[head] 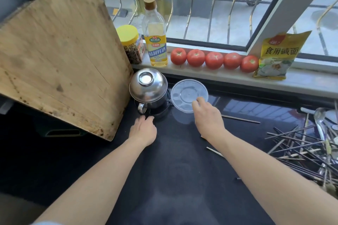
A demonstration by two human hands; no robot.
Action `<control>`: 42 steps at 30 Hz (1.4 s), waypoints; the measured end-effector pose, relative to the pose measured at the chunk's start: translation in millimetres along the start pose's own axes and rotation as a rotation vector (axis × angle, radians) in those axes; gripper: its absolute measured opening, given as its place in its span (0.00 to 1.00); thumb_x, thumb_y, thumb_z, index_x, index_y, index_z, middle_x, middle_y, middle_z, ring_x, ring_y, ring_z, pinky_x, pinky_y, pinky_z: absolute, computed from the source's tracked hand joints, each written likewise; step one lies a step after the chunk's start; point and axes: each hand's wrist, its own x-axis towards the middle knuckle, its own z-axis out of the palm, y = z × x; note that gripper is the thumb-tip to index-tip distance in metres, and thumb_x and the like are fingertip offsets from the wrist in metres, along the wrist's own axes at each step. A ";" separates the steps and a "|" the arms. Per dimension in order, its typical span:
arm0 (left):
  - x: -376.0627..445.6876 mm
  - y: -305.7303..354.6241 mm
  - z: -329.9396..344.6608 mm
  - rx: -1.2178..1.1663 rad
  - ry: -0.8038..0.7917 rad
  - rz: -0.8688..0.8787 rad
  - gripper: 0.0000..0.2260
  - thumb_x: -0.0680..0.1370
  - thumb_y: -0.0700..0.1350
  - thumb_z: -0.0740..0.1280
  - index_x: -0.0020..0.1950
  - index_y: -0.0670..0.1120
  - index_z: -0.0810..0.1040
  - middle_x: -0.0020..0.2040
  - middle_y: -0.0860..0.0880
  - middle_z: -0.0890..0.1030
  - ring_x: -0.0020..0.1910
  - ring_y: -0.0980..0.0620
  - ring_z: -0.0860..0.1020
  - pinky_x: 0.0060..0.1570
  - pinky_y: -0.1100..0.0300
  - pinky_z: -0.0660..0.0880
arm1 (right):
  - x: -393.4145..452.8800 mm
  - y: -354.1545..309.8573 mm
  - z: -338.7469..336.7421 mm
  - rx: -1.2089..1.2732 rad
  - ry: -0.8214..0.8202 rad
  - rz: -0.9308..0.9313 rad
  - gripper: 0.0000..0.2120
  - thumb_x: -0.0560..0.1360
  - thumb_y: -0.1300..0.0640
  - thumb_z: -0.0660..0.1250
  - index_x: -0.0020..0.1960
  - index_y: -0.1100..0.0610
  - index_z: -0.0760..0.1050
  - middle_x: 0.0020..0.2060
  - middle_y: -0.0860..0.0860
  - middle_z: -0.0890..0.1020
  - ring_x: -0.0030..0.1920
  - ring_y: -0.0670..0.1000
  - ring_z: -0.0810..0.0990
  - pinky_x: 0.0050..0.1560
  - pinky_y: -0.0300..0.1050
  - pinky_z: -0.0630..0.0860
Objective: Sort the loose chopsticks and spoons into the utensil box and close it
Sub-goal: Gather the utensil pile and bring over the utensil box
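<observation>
A clear cooking-wine bottle on the windowsill carries a yellow and blue label; its large white characters on the blue band read 精制料酒 — smaller print above and below them is too blurred to read. Further right on the sill, a yellow packet leaning against the window frame shows bold dark characters — 食用碱面. A red logo at its top corner cannot be read.

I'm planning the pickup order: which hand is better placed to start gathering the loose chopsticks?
Right. The chopstick pile lies at the counter's right edge, on the right hand's side; that hand touches a clear plastic lid. The left hand rests far off by the steel pot.
</observation>
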 end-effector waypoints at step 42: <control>-15.3 51.4 7.0 0.816 0.000 0.037 0.36 0.79 0.43 0.60 0.81 0.32 0.46 0.58 0.43 0.82 0.56 0.42 0.79 0.56 0.43 0.72 | -0.5 30.3 -11.1 0.469 -0.205 0.129 0.30 0.81 0.59 0.58 0.81 0.53 0.55 0.82 0.54 0.50 0.80 0.56 0.52 0.75 0.52 0.60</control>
